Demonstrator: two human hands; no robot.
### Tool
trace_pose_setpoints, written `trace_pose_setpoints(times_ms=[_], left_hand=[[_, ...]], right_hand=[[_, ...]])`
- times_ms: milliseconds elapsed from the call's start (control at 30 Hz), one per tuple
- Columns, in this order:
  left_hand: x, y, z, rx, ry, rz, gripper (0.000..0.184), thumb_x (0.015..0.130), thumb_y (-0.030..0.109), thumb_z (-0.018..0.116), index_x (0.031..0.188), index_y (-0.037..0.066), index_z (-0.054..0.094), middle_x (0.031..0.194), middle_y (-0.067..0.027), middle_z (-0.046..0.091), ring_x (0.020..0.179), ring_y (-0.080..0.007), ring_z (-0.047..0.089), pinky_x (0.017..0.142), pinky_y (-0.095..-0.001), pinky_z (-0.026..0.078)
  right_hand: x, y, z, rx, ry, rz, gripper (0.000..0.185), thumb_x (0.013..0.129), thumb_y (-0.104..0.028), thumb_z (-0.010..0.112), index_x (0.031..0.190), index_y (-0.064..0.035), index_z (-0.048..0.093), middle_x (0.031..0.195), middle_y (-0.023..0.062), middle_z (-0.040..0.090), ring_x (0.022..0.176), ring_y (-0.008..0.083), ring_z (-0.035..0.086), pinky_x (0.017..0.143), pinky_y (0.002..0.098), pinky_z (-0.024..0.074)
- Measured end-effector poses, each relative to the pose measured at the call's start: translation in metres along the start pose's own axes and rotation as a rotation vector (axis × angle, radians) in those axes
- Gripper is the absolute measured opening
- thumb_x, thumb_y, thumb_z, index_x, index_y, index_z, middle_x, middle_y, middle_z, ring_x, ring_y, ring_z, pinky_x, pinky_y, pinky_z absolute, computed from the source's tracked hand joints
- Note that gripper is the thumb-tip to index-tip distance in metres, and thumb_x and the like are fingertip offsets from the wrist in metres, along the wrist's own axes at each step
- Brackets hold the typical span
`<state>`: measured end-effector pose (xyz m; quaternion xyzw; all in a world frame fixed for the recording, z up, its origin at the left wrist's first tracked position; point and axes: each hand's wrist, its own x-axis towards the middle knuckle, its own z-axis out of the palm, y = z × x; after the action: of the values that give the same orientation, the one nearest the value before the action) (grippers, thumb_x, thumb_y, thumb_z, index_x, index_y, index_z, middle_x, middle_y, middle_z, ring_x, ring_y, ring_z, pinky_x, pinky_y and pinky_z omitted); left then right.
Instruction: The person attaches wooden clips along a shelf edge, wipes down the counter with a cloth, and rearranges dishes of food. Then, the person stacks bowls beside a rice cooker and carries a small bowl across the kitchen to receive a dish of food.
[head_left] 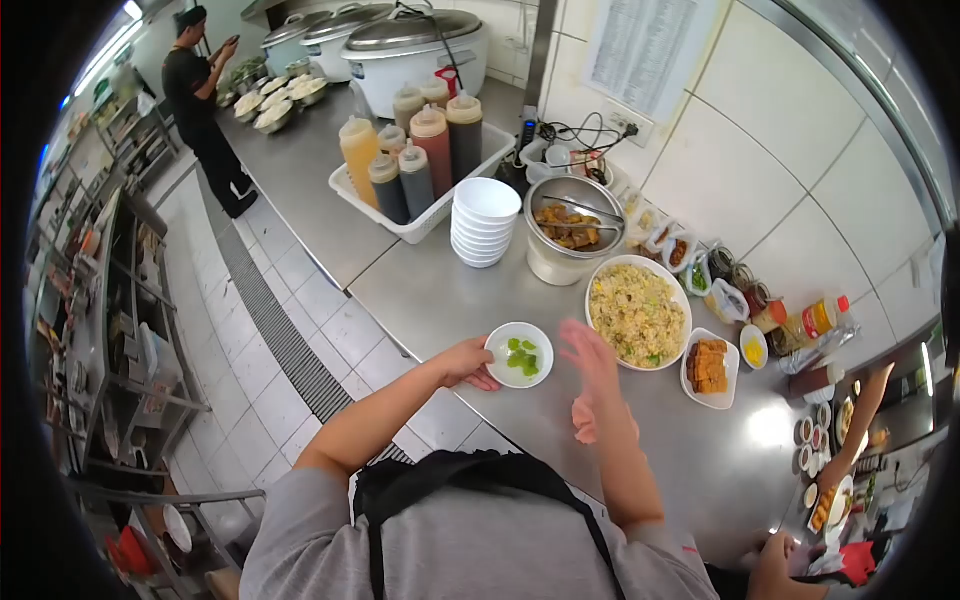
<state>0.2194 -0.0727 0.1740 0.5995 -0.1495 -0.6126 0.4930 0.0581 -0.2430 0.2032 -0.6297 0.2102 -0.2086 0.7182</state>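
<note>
My left hand (pixel 468 363) grips the rim of a small white bowl (pixel 493 344) at the near edge of the steel counter. Bright green leafy slices (pixel 522 358) lie inside it. Just right of the bowl, my right hand (pixel 590 358) is raised over the counter, its fingers apart and somewhat blurred, with nothing visible in them. A pinkish cloth (pixel 583 420) lies by my right wrist. Beyond that hand stands a large bowl of fried rice (pixel 640 311). A squarish white dish (pixel 712 400) holds browned, sliced food (pixel 708 366).
Stacked white bowls (pixel 482 240) stand beside a basket (pixel 415 232) of sauce bottles. A metal bowl (pixel 545 190) contains brown food pieces and tongs. Condiment containers (pixel 700 272) line the wall. Another person (pixel 195 100) stands far left; a co-worker's arm (pixel 862 425) reaches in at right.
</note>
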Motion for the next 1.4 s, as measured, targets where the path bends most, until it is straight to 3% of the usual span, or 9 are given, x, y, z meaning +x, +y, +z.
trace_pose_setpoints(times_ms=[133, 367, 467, 767, 833, 933, 1067, 1233, 1400], left_hand=[[-0.012, 0.023, -0.018, 0.261, -0.036, -0.13, 0.069, 0.082, 0.051, 0.047, 0.133, 0.011, 0.024, 0.094, -0.0204, 0.059, 0.073, -0.0257, 0.063, 0.065, -0.0334, 0.053], [0.043, 0.071, -0.131, -0.001, 0.368, 0.225, 0.063, 0.085, 0.05, 0.042, 0.133, 0.011, 0.029, 0.111, -0.0145, 0.055, 0.095, -0.0252, 0.054, 0.086, -0.0388, 0.043], [0.074, 0.103, -0.128, -0.29, 0.222, 0.469, 0.06, 0.086, 0.052, 0.036, 0.129, 0.009, 0.037, 0.121, -0.0091, 0.05, 0.108, -0.0243, 0.048, 0.096, -0.0379, 0.033], [0.113, 0.101, -0.135, -0.147, -0.256, 0.5, 0.056, 0.087, 0.047, 0.039, 0.115, 0.0, 0.048, 0.11, -0.0143, 0.054, 0.102, -0.0208, 0.05, 0.088, -0.0306, 0.038], [0.09, 0.091, -0.13, 0.106, -0.086, 0.518, 0.064, 0.082, 0.054, 0.046, 0.115, 0.0, 0.048, 0.112, -0.0192, 0.052, 0.106, -0.027, 0.048, 0.091, -0.0336, 0.036], [0.028, 0.118, -0.129, 0.418, -0.085, 0.496, 0.059, 0.085, 0.046, 0.044, 0.121, 0.0, 0.041, 0.122, -0.0192, 0.041, 0.118, -0.0278, 0.035, 0.099, -0.0372, 0.027], [-0.015, 0.181, -0.127, 0.462, -0.354, 0.9, 0.085, 0.073, 0.059, 0.055, 0.131, 0.004, 0.027, 0.131, -0.0305, 0.022, 0.124, -0.0429, 0.02, 0.101, -0.0432, 0.023], [-0.06, 0.359, -0.147, 0.645, -0.432, 0.662, 0.124, 0.054, 0.07, 0.063, 0.134, -0.005, 0.007, 0.137, -0.0278, 0.006, 0.127, -0.0423, 0.015, 0.097, -0.0503, 0.029], [-0.025, 0.464, -0.188, 0.553, -0.42, 0.584, 0.092, 0.065, 0.053, 0.06, 0.133, 0.008, 0.016, 0.128, -0.0211, 0.034, 0.111, -0.037, 0.043, 0.089, -0.0563, 0.034]], right_hand=[[0.058, -0.01, 0.057, 0.425, -0.201, 0.324, 0.08, 0.082, -0.046, 0.051, 0.136, -0.0018, 0.012, 0.14, 0.019, 0.019, 0.127, 0.0325, 0.024, 0.098, 0.0506, 0.0277], [0.141, -0.04, 0.151, 0.471, 0.257, 0.378, 0.101, 0.066, -0.067, 0.053, 0.138, -0.0097, 0.01, 0.143, 0.0157, 0.01, 0.131, 0.0369, 0.005, 0.093, 0.0677, -0.0002], [0.177, -0.007, 0.148, 0.522, 0.148, 0.422, 0.083, 0.068, -0.045, 0.052, 0.137, -0.0115, 0.019, 0.142, 0.0143, 0.017, 0.13, 0.0413, 0.01, 0.09, 0.0689, -0.0059], [0.12, 0.0, 0.169, 0.707, 0.251, 0.325, 0.071, 0.058, -0.017, 0.047, 0.126, -0.0056, 0.033, 0.124, 0.0171, 0.042, 0.11, 0.0426, 0.043, 0.081, 0.0656, 0.0347], [0.092, 0.005, 0.19, 0.75, 0.407, 0.256, 0.071, 0.056, -0.015, 0.047, 0.126, -0.0058, 0.034, 0.121, 0.0178, 0.044, 0.107, 0.0405, 0.046, 0.08, 0.0616, 0.0409], [0.064, -0.012, 0.222, 0.78, 0.542, 0.12, 0.073, 0.056, -0.016, 0.048, 0.127, -0.0058, 0.033, 0.121, 0.0189, 0.043, 0.109, 0.0391, 0.045, 0.078, 0.0617, 0.0432], [0.054, -0.087, 0.246, 0.557, 0.694, -0.181, 0.076, 0.053, -0.014, 0.048, 0.127, -0.0064, 0.033, 0.118, 0.0188, 0.044, 0.105, 0.0406, 0.047, 0.069, 0.0614, 0.0471], [0.144, -0.195, 0.235, 0.497, 0.43, -0.233, 0.073, 0.056, -0.016, 0.047, 0.127, -0.0065, 0.031, 0.125, 0.0182, 0.038, 0.115, 0.0405, 0.038, 0.084, 0.0637, 0.0366], [0.302, -0.238, 0.216, 0.424, 0.153, -0.23, 0.073, 0.056, -0.015, 0.045, 0.126, -0.0011, 0.028, 0.122, 0.0214, 0.039, 0.112, 0.043, 0.039, 0.087, 0.0612, 0.0383]])
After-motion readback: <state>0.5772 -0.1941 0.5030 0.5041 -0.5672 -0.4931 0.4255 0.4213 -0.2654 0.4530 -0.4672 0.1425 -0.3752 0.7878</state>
